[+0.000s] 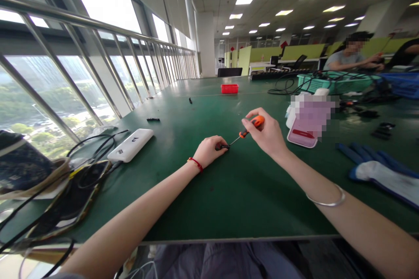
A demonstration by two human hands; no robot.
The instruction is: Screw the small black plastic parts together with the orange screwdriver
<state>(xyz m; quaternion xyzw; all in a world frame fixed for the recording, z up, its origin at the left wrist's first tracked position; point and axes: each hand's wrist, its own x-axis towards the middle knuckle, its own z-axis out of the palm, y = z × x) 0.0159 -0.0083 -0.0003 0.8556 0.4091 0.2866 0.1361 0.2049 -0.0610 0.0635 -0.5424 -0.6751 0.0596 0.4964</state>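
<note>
My right hand (pixel 266 133) is closed round the orange and black handle of a screwdriver (pixel 257 121), held at a slant above the table. Its thin metal shaft runs down and left to a small black part (pixel 224 146). With its fingers closed, my left hand (pixel 209 150) pins that part against the green tabletop (pixel 196 200). The screwdriver's tip meets the black part or lies right beside it; I cannot tell which. Much of the part is hidden by my left fingers.
A white power bank (pixel 131 146) and cables lie left. Ahead are a red tray (pixel 229 89) and a small black piece (pixel 153 119). At right lie a pink phone (pixel 306 124), blue-and-white gloves (pixel 386 174) and a green basket (pixel 337 83). A person (pixel 352 54) sits beyond.
</note>
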